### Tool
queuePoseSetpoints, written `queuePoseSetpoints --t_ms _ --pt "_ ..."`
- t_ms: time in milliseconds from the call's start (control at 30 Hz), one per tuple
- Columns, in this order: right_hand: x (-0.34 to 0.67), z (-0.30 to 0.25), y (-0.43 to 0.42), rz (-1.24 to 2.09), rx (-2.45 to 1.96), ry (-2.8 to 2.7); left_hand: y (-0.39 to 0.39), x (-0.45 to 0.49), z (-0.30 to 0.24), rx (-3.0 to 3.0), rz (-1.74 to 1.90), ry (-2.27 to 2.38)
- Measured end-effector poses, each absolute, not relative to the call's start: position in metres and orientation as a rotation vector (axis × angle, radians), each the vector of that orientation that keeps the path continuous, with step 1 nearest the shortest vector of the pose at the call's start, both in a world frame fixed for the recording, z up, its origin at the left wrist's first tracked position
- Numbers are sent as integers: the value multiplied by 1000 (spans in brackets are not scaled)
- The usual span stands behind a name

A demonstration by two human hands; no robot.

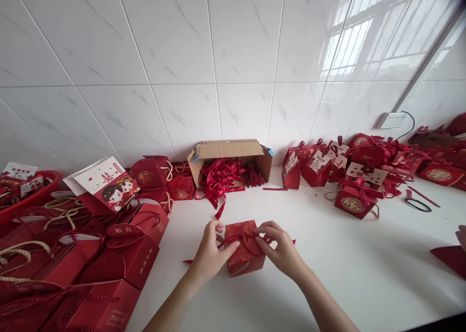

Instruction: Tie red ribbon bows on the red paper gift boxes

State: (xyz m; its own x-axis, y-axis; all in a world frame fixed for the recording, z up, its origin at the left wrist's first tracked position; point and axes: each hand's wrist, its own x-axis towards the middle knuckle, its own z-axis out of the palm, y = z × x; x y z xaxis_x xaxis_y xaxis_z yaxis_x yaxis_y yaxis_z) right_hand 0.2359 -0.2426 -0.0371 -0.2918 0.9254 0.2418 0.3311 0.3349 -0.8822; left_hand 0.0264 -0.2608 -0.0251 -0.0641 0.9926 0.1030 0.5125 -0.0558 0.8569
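A small red gift box (245, 264) stands on the white table in front of me, with a red satin ribbon (243, 236) across its top. My left hand (209, 252) is at the box's left side, its thumb on the near top edge and its fingers curled on the ribbon. At the right, my right hand (278, 244) pinches the ribbon near the middle of the top. Ribbon ends stick out past both hands. The knot or loop between the fingers is partly hidden.
Red boxes with rope handles (124, 264) crowd the left. Behind, an open cardboard box (229, 150) spills red ribbons (222, 176). Ribboned gift boxes (355, 201) and a black ring-shaped item (418, 205) lie right. Another person's hand (461, 237) shows at the right edge.
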Motion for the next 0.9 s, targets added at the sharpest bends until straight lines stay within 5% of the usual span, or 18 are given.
queuePoseSetpoints --t_ms 167,533,900 --pt "240 -39 -234 1115 -1133 -1780 -262 26 -22 1606 800 1556" --pt "233 -32 -233 1401 -1115 -1670 -263 32 -28 1613 931 1495" --pt "237 -44 -227 1348 -1074 -1624 -261 30 -23 1282 896 1308"
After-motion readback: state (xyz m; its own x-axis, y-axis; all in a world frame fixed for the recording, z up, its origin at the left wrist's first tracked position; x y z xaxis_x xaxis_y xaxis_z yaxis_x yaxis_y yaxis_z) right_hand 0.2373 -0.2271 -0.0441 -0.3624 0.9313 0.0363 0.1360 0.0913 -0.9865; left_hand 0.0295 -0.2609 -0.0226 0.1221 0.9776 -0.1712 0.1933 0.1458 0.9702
